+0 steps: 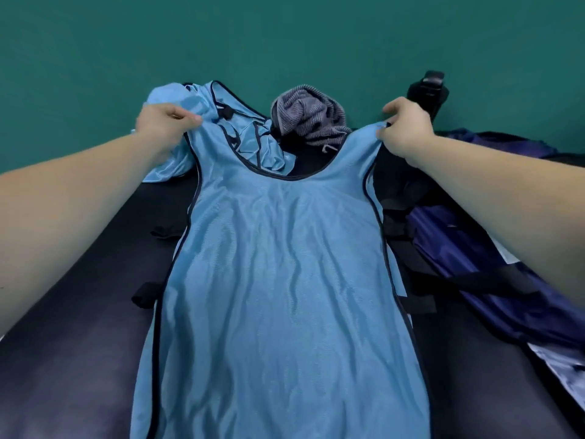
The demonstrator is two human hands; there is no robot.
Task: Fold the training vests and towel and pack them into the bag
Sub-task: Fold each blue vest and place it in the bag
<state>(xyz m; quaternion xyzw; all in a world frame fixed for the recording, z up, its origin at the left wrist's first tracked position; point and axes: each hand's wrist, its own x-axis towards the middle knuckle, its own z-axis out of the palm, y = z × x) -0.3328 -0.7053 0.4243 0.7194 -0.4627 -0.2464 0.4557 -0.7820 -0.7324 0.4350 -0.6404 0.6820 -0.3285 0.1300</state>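
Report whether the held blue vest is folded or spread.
Spread, not folded: the vest lies full-length, left hand and right hand pinching its shoulder straps.

Both arms are stretched forward and bare: the left forearm (79,204) enters from eight o'clock and the right forearm (506,201) from four o'clock. The left hand (164,123) sits at about ten o'clock in the view, knuckles up, fingers curled and pinching one shoulder strap of the vest (278,280). The right hand (408,126) mirrors it at two o'clock, thumb and curled fingers pinching the other strap — both wrists roughly level.
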